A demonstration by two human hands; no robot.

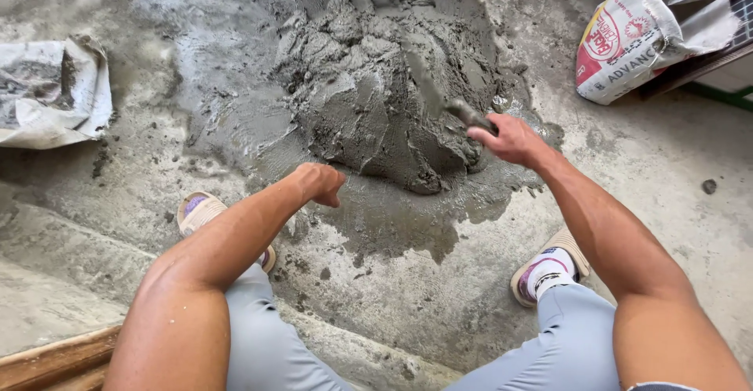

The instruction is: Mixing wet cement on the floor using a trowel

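Beside the wet mortar heap (376, 101) on the concrete floor (667, 179), the right hand (510, 138) is gripping a trowel (439, 97) dug into the heap while the left hand (320, 183), fingers curled and holding nothing, is hovering at its near edge, risking slurry slumping onto the sandals (200, 210).

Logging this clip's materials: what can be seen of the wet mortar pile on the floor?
The mortar pile is a grey, wet, lumpy mound on the concrete floor, ringed by a darker wet smear. A trowel, coated in the same grey mix, lies blade-down against its right slope, held by the right hand. The left hand hangs fisted at its near edge.
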